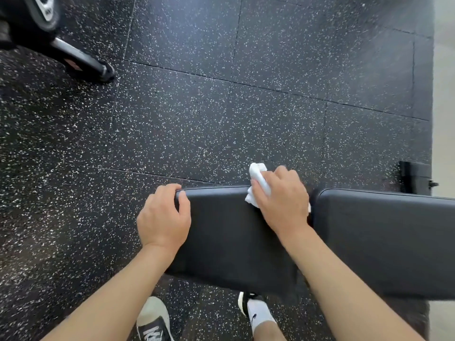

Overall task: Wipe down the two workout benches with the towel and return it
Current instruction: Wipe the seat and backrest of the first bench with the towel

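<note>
Left hand [163,217] curled in grip, right hand [283,200] clenched tight

The speckled floor [197,107] is evenly and brightly lit by soft light; only faint shadows are cast; a pale sheen is caught along the far edge of the bench [221,217]; the pale strip [444,94] at the right border is washed out; the right hand [283,200] and towel [258,175] are slightly blurred; the upper corners are softened.

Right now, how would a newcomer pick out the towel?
Find the black padded bench at the frame's bottom. At its far edge, beside the gap between pads, the right hand grips the towel. It is the only white, crumpled thing there.
</note>
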